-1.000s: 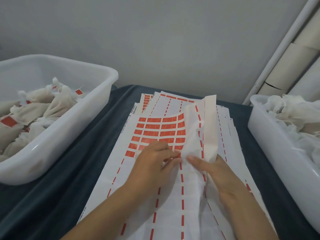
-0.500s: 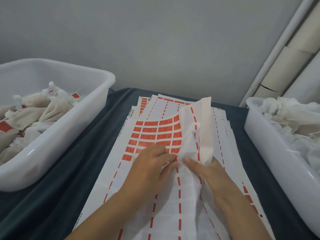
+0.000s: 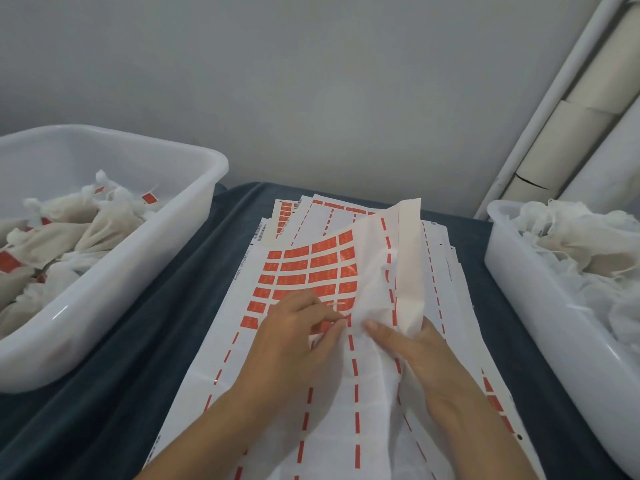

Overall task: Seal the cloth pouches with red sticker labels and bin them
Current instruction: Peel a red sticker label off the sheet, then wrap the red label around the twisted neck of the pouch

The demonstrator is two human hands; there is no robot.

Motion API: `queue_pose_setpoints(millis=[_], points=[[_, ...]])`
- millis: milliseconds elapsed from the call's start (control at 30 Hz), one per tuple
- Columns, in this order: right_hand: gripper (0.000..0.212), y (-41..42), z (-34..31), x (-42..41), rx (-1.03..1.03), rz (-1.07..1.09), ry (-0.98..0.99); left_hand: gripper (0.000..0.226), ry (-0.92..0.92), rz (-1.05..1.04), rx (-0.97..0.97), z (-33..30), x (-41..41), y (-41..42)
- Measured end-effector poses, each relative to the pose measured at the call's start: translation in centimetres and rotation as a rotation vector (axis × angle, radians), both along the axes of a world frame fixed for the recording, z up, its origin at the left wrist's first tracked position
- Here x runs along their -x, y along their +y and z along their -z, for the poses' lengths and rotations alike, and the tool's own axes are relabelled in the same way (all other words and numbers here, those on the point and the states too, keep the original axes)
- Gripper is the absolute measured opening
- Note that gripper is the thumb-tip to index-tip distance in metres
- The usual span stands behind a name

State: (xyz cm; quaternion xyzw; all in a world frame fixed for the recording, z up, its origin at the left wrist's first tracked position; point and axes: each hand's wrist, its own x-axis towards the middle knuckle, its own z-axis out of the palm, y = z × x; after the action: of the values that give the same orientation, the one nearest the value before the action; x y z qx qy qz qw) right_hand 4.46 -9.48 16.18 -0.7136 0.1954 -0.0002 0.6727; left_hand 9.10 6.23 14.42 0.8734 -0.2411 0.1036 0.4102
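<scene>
Dark-clothed table (image 3: 145,341), little moved in the last second: my left hand (image 3: 294,334) still pinches at a red label (image 3: 341,304) on the sticker sheet (image 3: 304,265), and my right hand (image 3: 415,355) still grips the folded-back liner (image 3: 410,271). No label free yet, I judge; unsealed pouches (image 3: 571,244) wait in the right bin (image 3: 540,341).

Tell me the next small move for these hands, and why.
Probably peel one sticker free. The left hand pinches at the bottom row of the red stickers, while the right hand grips the curled-up sheet to steady it. No sticker looks lifted clear yet, and label-free pouches wait in the right bin.
</scene>
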Motion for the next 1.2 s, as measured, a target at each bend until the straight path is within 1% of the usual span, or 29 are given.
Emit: queue_pose_setpoints(millis=[100,133,200,233,300,333,367,433,467,500,533,567,600,633,667,700,733,867,933,1033,1067,1100,1133,1200], points=[[0.058,-0.1,-0.1,0.0,0.026,0.002,-0.001,0.008,0.013,-0.077,0.017,-0.2,0.0,0.0],[0.063,-0.2,-0.1,0.0,0.057,0.017,0.002,0.006,0.013,-0.115,0.036,-0.4,0.0,0.1],[0.076,-0.4,0.0,-0.3,0.176,0.072,0.016,0.007,-0.018,-0.205,0.111,-0.8,-0.1,0.5],[0.086,-0.4,-0.1,-0.4,0.253,0.100,0.030,0.009,-0.062,-0.240,0.164,-1.0,-0.2,0.7],[0.106,-0.6,-0.2,-0.7,0.404,0.133,0.062,0.025,-0.205,-0.273,0.271,-1.6,-0.1,1.2],[0.110,-0.6,-0.2,-0.9,0.479,0.150,0.073,0.031,-0.278,-0.273,0.298,-1.7,0.1,1.3],[0.112,-0.8,-0.1,-1.0,0.562,0.180,0.064,0.035,-0.343,-0.267,0.299,-1.8,0.2,1.4],[0.109,-1.1,0.3,-0.8,0.841,0.298,0.000,0.034,-0.442,-0.227,0.253,-1.7,0.6,1.2],[0.100,-1.1,0.2,-0.6,0.978,0.381,-0.089,0.033,-0.480,-0.200,0.231,-1.6,0.7,1.1],[0.083,-1.0,0.0,-0.3,1.057,0.457,-0.242,0.034,-0.508,-0.167,0.218,-1.5,0.8,1.0],[0.057,-1.0,-0.2,0.1,1.028,0.477,-0.377,0.036,-0.530,-0.127,0.211,-1.4,0.9,1.0],[0.032,-0.9,-0.6,0.3,0.882,0.426,-0.428,0.038,-0.552,-0.090,0.204,-1.4,0.9,0.9],[0.036,-0.3,-1.1,0.4,0.670,0.306,-0.372,0.039,-0.570,-0.058,0.195,-1.4,1.0,0.9],[0.046,0.2,-1.4,0.4,0.464,0.140,-0.204,0.039,-0.585,-0.030,0.184,-1.3,1.1,0.8],[0.050,0.8,-1.8,0.4,0.286,-0.015,-0.018,0.040,-0.592,-0.002,0.172,-1.2,1.2,0.8],[0.049,1.3,-2.0,0.4,0.150,-0.117,0.101,0.040,-0.594,0.024,0.162,-1.1,1.2,0.7],[0.046,1.5,-2.0,0.3,0.075,-0.182,0.142,0.042,-0.593,0.046,0.155,-1.0,1.2,0.7],[0.023,1.1,-2.0,-0.1,-0.113,-0.171,0.107,0.044,-0.602,0.077,0.103,-0.9,1.2,0.8],[0.017,0.9,-2.2,-0.3,-0.168,-0.137,0.062,0.040,-0.583,0.073,0.083,-0.9,1.2,0.9],[0.027,1.1,-1.8,-0.5,-0.226,0.050,-0.035,0.037,-0.442,0.089,0.173,-1.2,1.2,1.1],[0.030,1.2,-1.7,-0.4,-0.215,0.107,-0.078,0.034,-0.396,0.088,0.204,-1.2,1.2,1.2],[0.032,1.4,-1.6,-0.3,-0.145,0.130,-0.130,0.033,-0.366,0.082,0.219,-1.2,1.2,1.2],[0.034,1.6,-1.5,-0.3,-0.033,0.105,-0.180,0.032,-0.344,0.082,0.208,-1.2,1.2,1.3],[0.042,2.1,-1.3,-0.1,0.124,-0.022,-0.274,0.024,-0.306,0.109,0.136,-1.1,1.4,1.2]])
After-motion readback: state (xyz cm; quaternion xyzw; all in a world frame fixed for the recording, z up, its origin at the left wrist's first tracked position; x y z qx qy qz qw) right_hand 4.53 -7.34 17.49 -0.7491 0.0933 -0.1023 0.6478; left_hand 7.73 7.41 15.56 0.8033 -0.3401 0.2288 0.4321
